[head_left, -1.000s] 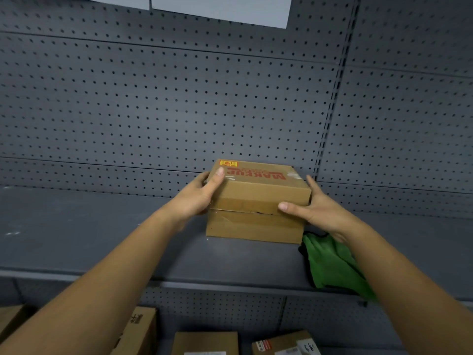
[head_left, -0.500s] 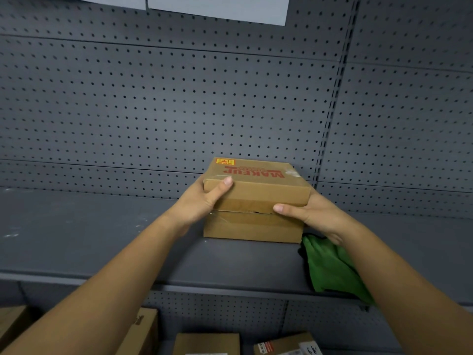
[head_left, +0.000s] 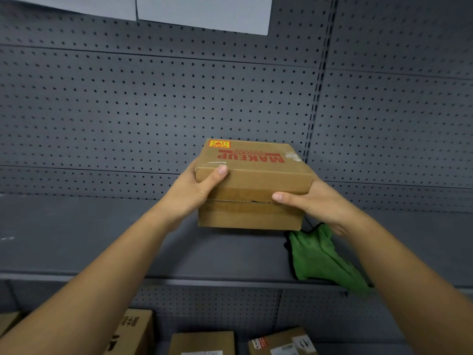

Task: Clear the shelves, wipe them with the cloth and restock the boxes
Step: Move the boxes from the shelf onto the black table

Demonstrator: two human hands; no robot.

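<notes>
At the grey shelf (head_left: 102,239), my left hand (head_left: 189,190) and right hand (head_left: 314,203) grip opposite ends of the MAKEUP box (head_left: 256,180), its long axis running side to side between them atop a second box (head_left: 250,216), with the green cloth (head_left: 320,257) just to the right, under my right wrist.

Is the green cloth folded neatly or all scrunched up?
Scrunched up. The green cloth lies in a wrinkly heap on the shelf, one end drooping over the front edge.

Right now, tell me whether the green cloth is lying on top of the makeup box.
No, the green cloth lies on the shelf, to the right of the makeup box.
</notes>
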